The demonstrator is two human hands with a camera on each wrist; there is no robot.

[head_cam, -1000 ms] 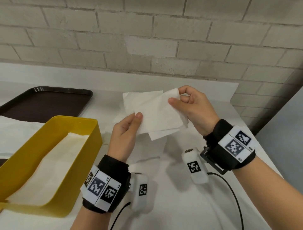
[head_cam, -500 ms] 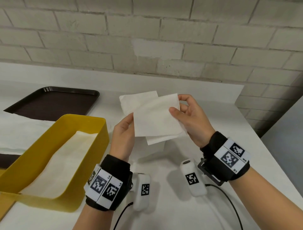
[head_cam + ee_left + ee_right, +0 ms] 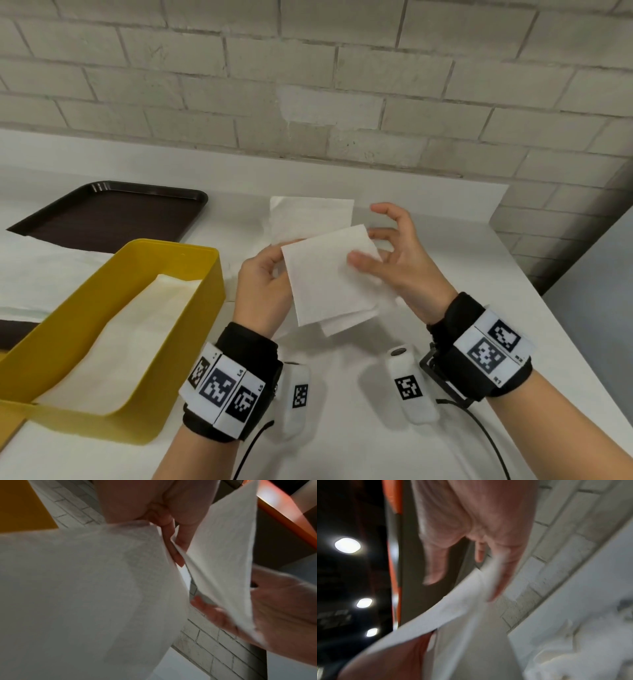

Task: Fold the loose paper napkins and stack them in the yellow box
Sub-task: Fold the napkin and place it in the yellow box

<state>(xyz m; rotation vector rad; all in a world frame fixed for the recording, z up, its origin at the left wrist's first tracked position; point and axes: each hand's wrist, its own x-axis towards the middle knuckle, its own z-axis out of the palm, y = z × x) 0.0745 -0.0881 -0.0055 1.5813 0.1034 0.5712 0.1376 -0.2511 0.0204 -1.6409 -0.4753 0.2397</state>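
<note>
A white folded napkin (image 3: 329, 277) hangs above the table between both hands. My left hand (image 3: 279, 260) grips its left edge; the left wrist view shows the fingers (image 3: 177, 550) tucked between two layers of the napkin (image 3: 85, 588). My right hand (image 3: 371, 253) holds the right side, with its thumb pressed on the front face and its fingers spread behind, the index finger lifted clear. The right wrist view is blurred, with the napkin (image 3: 453, 608) below the fingers. The yellow box (image 3: 191, 329) stands at the left with folded napkins (image 3: 113, 335) lying flat inside.
Another loose napkin (image 3: 311, 216) lies on the white table (image 3: 445, 219) behind the hands. A dark brown tray (image 3: 113, 212) sits at the back left, and white paper (image 3: 44, 270) covers its near part. A brick wall runs along the back. The table's edge runs along the right.
The napkin has come down and toward me, and its front layer now lies flatter. My right hand has let go of the top corner, and its thumb now presses lower on the face.
</note>
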